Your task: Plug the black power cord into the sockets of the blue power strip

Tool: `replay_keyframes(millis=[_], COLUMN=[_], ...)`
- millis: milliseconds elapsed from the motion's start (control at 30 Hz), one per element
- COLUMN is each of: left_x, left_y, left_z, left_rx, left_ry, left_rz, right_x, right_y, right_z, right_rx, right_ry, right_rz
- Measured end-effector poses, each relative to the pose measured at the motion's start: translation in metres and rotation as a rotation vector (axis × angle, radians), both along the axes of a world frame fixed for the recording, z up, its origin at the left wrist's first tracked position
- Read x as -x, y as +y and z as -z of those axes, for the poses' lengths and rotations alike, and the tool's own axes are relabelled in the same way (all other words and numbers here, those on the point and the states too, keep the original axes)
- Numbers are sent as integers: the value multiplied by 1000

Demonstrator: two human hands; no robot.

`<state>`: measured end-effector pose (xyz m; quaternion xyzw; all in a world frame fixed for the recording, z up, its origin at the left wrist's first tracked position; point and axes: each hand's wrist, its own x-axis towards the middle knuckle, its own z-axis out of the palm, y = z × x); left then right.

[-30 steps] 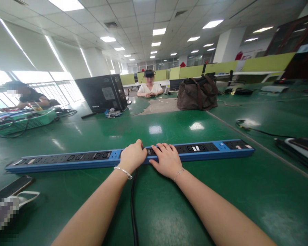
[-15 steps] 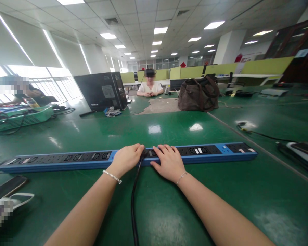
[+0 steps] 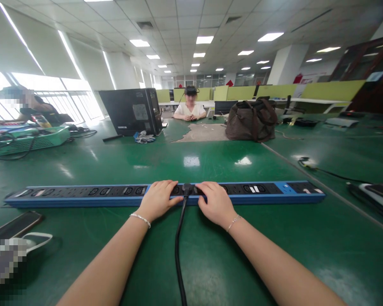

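Note:
A long blue-and-black power strip (image 3: 115, 203) lies across the green table, its rows of sockets facing up. Between my two hands a black plug (image 3: 187, 188) sits on the strip's socket face, apparently in a socket, and its black cord (image 3: 178, 246) runs down toward me. My left hand (image 3: 160, 196) grips the strip just left of the plug, fingers over the top and thumb along the front edge. On the plug's other side, my right hand (image 3: 216, 202) holds the strip the same way, its fingertips close to the plug.
At left lie a phone (image 3: 19, 225) and a blurred item with a white strap (image 3: 40, 240). A green basket (image 3: 47, 140), a black computer case (image 3: 130, 112), gloves (image 3: 144, 137) and a brown bag (image 3: 250, 121) stand farther back. Two people sit across the table.
My left hand has let go of the plug and now rests on the strip left of it. The plug is in plain sight. My right hand's fingers have drawn in around the strip.

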<state>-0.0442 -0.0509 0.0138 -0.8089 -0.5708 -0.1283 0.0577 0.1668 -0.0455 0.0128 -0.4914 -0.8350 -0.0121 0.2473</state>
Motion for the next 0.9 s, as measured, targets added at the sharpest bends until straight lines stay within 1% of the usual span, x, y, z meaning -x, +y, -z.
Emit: replay_keyframes(millis=[100, 167, 233, 300, 467, 767, 900], left_x=[-3, -4, -4, -5, -10, -11, -11], left_y=[-2, -2, -2, -2, -1, -2, -2], left_z=[2, 4, 4, 4, 3, 6, 5], left_rx=[-36, -56, -61, -54, -47, -94, -85], left_ry=[-7, -16, -23, -33, -77, -59, -50], left_rz=[-12, -17, -16, -20, -45, 2, 15], right_x=[26, 45, 59, 67, 68, 67, 65], right_y=[0, 2, 4, 6, 7, 5, 6], right_z=[-17, -27, -34, -37, -37, -31, -31], right_rx=[120, 204, 235, 227, 234, 204, 268], right_ry=[50, -2, -72, -112, -119, -88, -49], right_rz=[91, 152, 214, 251, 262, 256, 279])
